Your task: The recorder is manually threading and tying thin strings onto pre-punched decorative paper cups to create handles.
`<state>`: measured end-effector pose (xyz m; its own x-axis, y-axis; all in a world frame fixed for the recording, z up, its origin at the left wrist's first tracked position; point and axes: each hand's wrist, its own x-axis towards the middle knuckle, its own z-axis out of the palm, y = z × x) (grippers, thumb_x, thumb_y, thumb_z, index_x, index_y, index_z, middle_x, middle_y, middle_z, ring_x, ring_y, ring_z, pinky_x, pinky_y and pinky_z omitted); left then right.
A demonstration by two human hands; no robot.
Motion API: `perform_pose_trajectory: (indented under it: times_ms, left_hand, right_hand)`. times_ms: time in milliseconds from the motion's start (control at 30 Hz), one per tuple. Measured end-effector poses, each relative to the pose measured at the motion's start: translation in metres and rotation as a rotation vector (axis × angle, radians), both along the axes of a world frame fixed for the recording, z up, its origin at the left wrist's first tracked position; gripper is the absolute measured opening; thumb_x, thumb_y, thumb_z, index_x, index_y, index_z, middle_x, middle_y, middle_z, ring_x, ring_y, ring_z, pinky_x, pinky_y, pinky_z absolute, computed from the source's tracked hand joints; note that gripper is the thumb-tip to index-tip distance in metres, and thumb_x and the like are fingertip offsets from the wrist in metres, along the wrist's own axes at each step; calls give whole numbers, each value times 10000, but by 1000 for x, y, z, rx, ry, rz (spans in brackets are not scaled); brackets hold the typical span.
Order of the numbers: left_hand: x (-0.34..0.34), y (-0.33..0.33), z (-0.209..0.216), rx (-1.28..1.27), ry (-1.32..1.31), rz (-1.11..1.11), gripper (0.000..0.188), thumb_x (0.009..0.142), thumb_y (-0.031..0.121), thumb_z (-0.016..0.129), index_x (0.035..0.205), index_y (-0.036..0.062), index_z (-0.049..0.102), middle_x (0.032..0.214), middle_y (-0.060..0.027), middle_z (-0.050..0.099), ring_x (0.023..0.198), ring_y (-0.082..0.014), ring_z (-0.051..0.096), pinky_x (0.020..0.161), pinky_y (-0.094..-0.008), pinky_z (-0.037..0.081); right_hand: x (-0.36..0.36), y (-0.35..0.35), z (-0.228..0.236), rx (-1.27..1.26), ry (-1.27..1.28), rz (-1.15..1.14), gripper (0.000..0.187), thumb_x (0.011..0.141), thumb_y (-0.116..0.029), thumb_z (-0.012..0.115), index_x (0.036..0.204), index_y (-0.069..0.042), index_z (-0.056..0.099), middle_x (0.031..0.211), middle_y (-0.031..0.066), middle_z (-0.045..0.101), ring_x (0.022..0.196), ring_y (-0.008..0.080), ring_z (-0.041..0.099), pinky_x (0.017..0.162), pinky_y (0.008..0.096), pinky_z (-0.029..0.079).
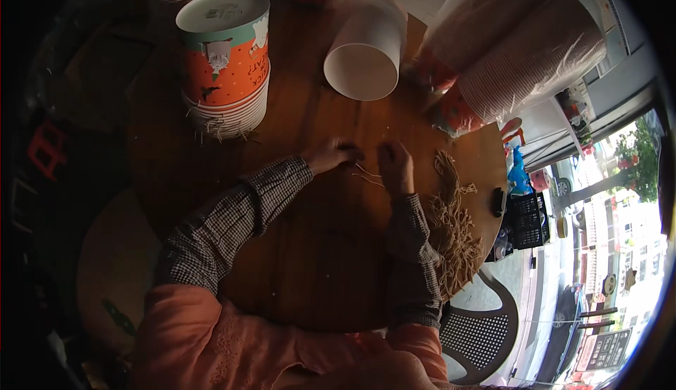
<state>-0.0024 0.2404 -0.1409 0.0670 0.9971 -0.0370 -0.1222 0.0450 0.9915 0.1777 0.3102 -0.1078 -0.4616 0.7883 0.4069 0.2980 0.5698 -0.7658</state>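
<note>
Above the middle of the wooden table, my left hand (pixel 334 155) is closed with its fingertips pinched around a thin tan string (pixel 367 174). My right hand (pixel 396 167) is a short way to the right, its fingers curled shut at the string's other end. Thin strands span the small gap between the two hands. A loose heap of similar tan strings (pixel 454 228) lies beside my right forearm, along the table's right edge. Far left stands an upside-down stack of orange and green paper buckets (pixel 227 66), with bits of string hanging near its lower rims.
A single white paper bucket (pixel 362 66) lies on its side at the back, mouth toward me. Plastic-wrapped bucket stacks (pixel 521 52) fill the far right, with more along the back. The round wooden table (pixel 303 263) ends near a grey chair (pixel 482 330). A black crate (pixel 529 219) sits beyond.
</note>
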Motion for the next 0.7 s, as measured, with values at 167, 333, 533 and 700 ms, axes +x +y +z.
perform_pose_trajectory:
  times_ms: [167,333,533,700]
  left_hand:
    - [-30,11,14,-8,-39,-110,218,927,186,591,938,-26,636,773,-54,634,574,-82,554,552,-229,464]
    - [-21,8,20,-46,-35,-123,224,927,189,593,926,-31,637,753,-47,621,549,-62,540,463,-205,422]
    - [-17,7,11,-2,149,-183,200,931,193,590,966,5,651,760,-23,636,520,-43,514,411,-204,384]
    - [-12,6,3,45,174,-127,187,932,184,585,969,11,644,772,-19,643,523,-39,503,455,-209,405]
  right_hand:
    - [71,54,-7,132,-271,-230,170,899,-193,571,896,-28,615,775,140,620,665,247,616,593,366,468]
    - [76,59,-22,372,-479,-314,155,894,-182,562,937,-48,626,765,138,644,708,342,629,585,390,481]
    - [-12,-17,-10,-417,48,122,240,899,-164,593,1080,-7,610,823,94,684,703,123,651,632,266,522]
    - [-10,-25,-8,-431,5,77,234,891,-133,591,1088,-8,606,801,89,686,736,131,662,662,261,527]
